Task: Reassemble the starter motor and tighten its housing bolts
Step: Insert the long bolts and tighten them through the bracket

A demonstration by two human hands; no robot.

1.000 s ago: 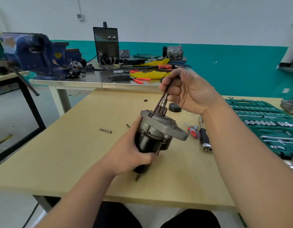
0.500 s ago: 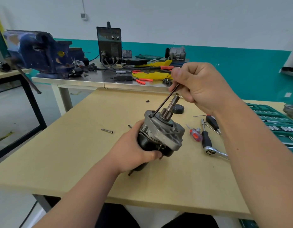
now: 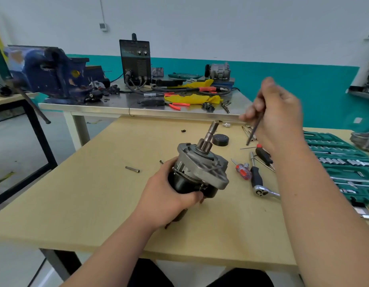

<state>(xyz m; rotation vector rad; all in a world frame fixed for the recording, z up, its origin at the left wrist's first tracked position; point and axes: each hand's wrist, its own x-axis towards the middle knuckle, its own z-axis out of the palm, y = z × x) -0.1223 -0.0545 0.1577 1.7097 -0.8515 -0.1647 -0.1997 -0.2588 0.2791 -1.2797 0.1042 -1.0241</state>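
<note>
Head view: the left hand (image 3: 169, 195) clamps its fingers round the black body of the grey-flanged metal starter motor (image 3: 202, 170), which is tilted over the pale wooden table (image 3: 96, 193). The blurred right hand (image 3: 281, 117) pinches a thin dark metal rod (image 3: 254, 130), apart from the motor, to its upper right.

You face a white wall (image 3: 200, 19) with a teal lower band (image 3: 293, 83), a steel desk (image 3: 138, 111) beyond your wooden desk (image 3: 76, 204), and grey floor (image 3: 13, 150).
</note>
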